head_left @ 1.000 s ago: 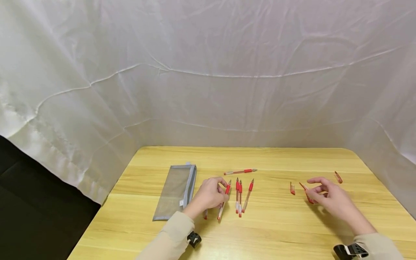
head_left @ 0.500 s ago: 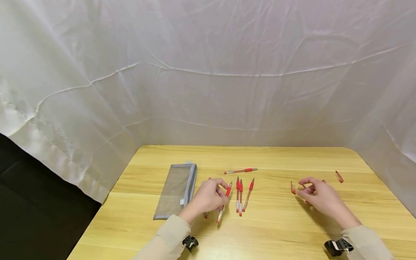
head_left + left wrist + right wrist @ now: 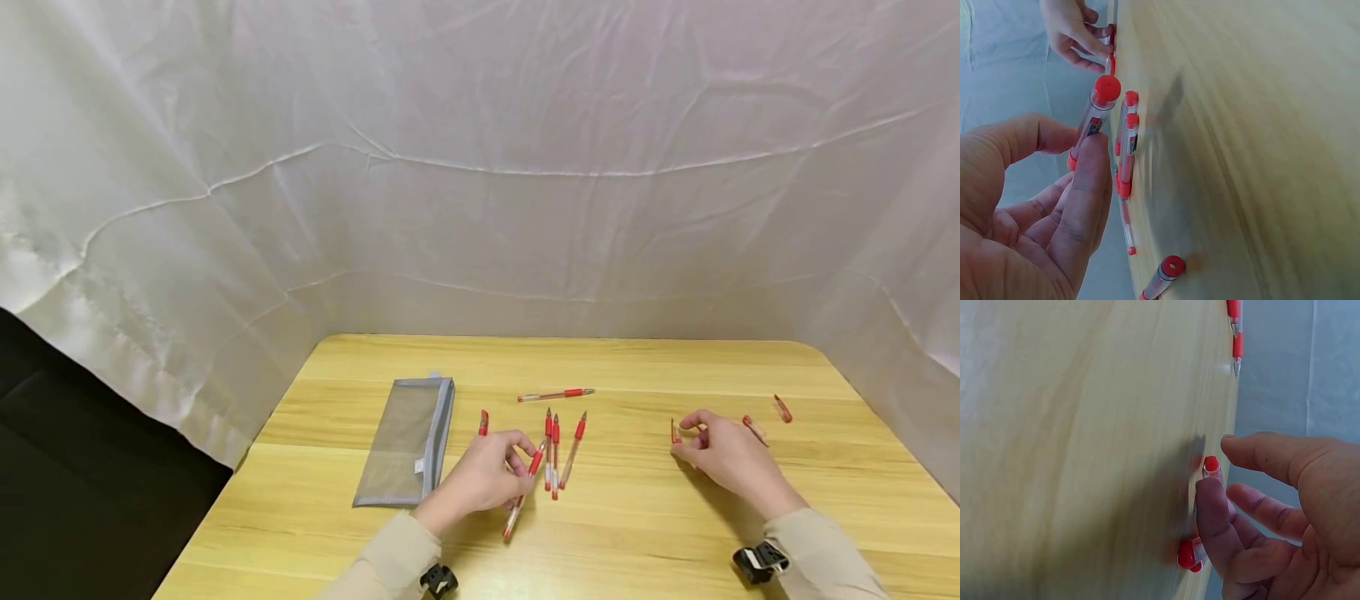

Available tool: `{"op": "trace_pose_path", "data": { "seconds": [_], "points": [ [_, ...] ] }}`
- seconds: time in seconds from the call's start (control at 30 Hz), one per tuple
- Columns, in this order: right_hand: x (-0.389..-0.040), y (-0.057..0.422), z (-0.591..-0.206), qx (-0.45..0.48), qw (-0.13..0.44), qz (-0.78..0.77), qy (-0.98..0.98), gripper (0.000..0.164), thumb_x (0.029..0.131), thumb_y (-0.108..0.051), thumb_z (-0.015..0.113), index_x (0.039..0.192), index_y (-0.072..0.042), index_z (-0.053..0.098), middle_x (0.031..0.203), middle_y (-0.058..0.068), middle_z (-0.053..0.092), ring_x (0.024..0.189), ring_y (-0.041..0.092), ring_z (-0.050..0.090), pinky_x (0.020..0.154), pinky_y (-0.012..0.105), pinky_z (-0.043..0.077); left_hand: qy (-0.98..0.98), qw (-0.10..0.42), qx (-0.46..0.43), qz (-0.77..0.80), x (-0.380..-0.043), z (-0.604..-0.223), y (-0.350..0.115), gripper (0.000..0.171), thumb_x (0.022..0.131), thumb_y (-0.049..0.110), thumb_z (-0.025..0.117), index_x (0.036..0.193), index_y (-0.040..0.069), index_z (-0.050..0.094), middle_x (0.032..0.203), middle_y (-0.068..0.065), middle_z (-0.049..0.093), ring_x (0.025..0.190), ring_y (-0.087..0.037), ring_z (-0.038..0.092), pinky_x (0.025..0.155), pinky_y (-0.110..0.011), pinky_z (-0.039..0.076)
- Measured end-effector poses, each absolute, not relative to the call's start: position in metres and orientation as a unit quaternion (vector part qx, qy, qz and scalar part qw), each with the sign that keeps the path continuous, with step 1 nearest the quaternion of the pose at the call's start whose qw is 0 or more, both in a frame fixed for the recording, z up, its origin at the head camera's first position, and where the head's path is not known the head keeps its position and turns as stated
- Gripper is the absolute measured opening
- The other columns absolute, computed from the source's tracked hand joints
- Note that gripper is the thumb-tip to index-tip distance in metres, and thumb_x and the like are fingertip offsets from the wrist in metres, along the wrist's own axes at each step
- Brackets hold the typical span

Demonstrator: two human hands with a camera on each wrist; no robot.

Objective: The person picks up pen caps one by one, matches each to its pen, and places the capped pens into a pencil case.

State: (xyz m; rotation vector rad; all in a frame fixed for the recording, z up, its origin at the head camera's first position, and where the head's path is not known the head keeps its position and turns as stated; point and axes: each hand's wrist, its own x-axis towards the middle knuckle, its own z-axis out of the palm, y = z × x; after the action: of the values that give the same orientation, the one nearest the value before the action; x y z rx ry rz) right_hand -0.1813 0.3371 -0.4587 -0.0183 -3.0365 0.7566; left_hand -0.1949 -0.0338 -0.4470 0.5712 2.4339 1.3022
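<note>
My left hand (image 3: pixel 483 473) pinches an uncapped red gel pen (image 3: pixel 536 463) between thumb and fingers, tip pointing up and away; its red end plug (image 3: pixel 1107 89) faces the left wrist camera. My right hand (image 3: pixel 726 457) is at a clear red pen cap (image 3: pixel 676 433) on the table. In the right wrist view, that cap (image 3: pixel 1211 465) lies between thumb and index finger, with a gap on the thumb side. Another cap (image 3: pixel 755 430) lies just beyond the right hand, and a third cap (image 3: pixel 783 408) sits farther right.
Three uncapped red pens (image 3: pixel 574 450) lie close together right of the left hand. One more pen (image 3: pixel 555 395) lies crosswise behind them. A pen with a red top (image 3: pixel 483 423) is partly hidden by the left hand. A grey mesh zip pouch (image 3: pixel 401 442) lies left on the wooden table (image 3: pixel 622 533).
My right hand has moved left, off the middle cap and over to the leftmost one. The left hand has shifted slightly toward me and right with its pen, uncovering the red-topped pen behind.
</note>
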Motion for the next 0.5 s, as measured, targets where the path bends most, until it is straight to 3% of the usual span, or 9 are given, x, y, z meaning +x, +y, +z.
{"op": "trace_pose_path", "data": {
  "seconds": [0.2,0.5],
  "points": [
    [-0.1837,0.3374,-0.4579,-0.01,0.005,0.242,-0.97,0.041,0.095,-0.028,0.081,0.122,-0.001,0.067,0.082,-0.003,0.067,0.071,0.012,0.057,0.072,0.034,0.042,0.848,0.165,0.199,0.463,-0.1949,-0.4489,-0.0337,0.028,0.09,-0.003,0.077,0.115,0.009,0.072,0.083,0.0,0.067,0.054,-0.018,0.069,0.049,-0.027,0.056],
    [-0.1873,0.3368,-0.4623,-0.007,0.006,0.248,-0.969,0.037,0.093,-0.026,0.082,0.119,-0.003,0.067,0.084,-0.002,0.064,0.073,0.014,0.055,0.068,0.033,0.042,0.851,0.164,0.197,0.458,-0.1971,-0.45,-0.0316,0.03,0.089,-0.002,0.077,0.116,0.01,0.072,0.083,0.003,0.067,0.053,-0.017,0.069,0.048,-0.026,0.056]
  ]
}}
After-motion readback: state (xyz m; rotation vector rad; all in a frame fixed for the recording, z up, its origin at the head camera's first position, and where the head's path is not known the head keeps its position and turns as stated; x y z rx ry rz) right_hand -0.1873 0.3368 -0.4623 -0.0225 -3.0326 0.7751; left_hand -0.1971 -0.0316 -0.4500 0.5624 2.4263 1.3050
